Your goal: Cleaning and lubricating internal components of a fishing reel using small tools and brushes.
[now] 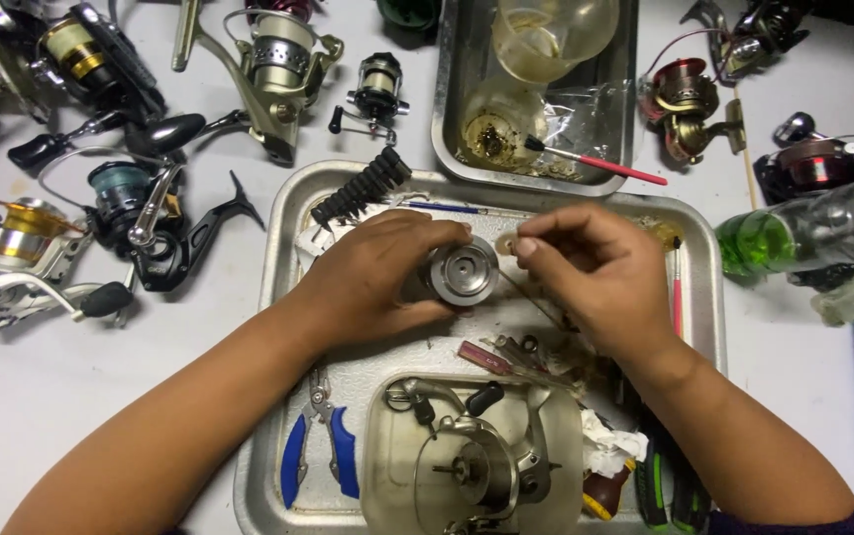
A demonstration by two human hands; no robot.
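White table [31, 396]: two metal trays [278, 297], scattered fishing reels [11, 258], green bottle [794, 238].

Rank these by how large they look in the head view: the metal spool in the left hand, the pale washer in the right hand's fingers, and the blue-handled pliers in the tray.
1. Blue-handled pliers, though they lie nearer the camera.
2. Metal spool.
3. Pale washer, clearly smallest.

Spool [462, 272] partly behind left grip [373, 277]
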